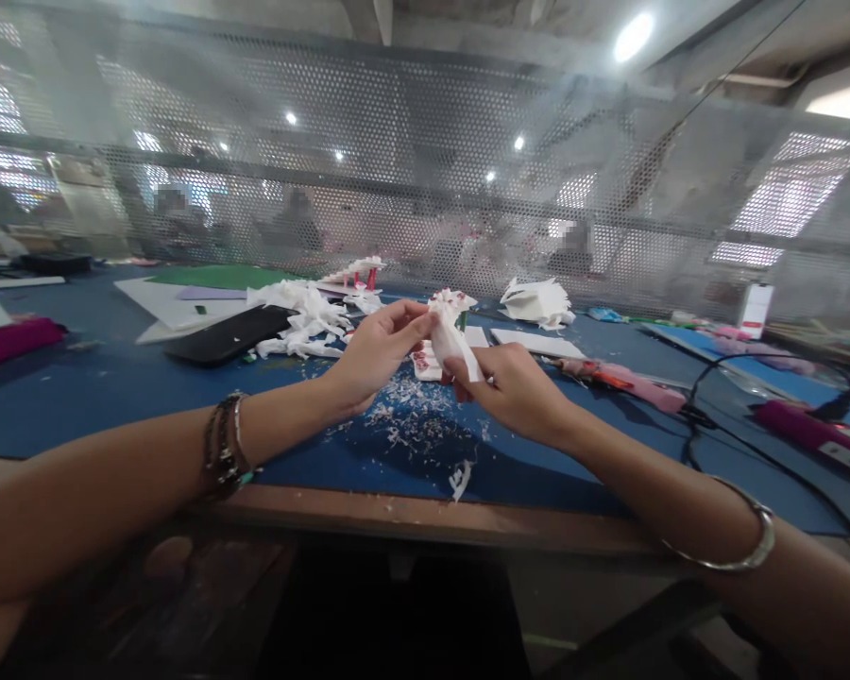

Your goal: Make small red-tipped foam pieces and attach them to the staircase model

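Before me, over the blue tabletop, both hands hold a white strip of tissue or thin paper (455, 346) with dark red bits at its upper end. My left hand (372, 359) pinches its upper left edge between thumb and fingertips. The fingers of my right hand (517, 382) are closed round its lower part. Just behind and below sits a white ridged piece with red marks (425, 364), partly hidden by the hands. Small white shreds (415, 416) are scattered on the table underneath, and a larger white scrap (460, 480) lies close to the front edge.
Left of centre are crumpled white tissue (308, 307), a black flat object (230, 335) and a green sheet (219, 276). To the right lie a pink glue gun (637, 380), a black cable (757, 444) and a magenta power strip (814, 436). Perforated metal panels (425, 151) stand behind.
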A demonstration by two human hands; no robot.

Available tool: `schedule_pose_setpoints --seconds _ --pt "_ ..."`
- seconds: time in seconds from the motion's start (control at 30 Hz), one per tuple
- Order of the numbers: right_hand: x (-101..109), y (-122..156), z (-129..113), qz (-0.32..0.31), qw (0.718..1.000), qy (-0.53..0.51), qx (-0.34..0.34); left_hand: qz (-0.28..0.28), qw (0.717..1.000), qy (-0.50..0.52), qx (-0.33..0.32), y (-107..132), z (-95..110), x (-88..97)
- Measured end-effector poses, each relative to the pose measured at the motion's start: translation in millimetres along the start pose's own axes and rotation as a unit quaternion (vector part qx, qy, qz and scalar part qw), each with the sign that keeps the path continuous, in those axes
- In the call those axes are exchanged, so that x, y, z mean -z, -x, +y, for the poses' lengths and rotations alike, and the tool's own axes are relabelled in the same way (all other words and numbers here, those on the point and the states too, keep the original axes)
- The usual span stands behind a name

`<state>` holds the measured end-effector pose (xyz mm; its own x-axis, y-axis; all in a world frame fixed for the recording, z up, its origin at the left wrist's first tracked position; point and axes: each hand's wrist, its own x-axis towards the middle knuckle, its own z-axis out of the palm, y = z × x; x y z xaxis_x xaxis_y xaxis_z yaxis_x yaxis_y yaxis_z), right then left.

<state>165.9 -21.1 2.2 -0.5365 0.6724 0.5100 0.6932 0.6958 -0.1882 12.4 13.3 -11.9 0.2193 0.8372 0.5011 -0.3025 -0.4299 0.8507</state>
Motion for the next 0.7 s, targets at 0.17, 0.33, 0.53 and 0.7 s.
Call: schedule_pose_setpoints --seconds 0.17,0.33,0.53,0.7 --pt "8 -2 4 -0.018 0.999 0.018 -0.028 0.023 0.999 -0.001 0.050 2 0 -2.5" --pt "14 -3 8 -0.110 0.993 -0.051 -0.005 0.032 0.996 0.025 0.080 0 -1 -0.4" --pt "6 -1 8 0.061 0.997 0.029 0.045 0.009 0.990 -0.132 -0.045 -4 0 8.3" --pt "-3 1 5 0.134 0.989 -0.012 0.063 -0.033 0.976 -0.202 -0.069 1 0 4.3"
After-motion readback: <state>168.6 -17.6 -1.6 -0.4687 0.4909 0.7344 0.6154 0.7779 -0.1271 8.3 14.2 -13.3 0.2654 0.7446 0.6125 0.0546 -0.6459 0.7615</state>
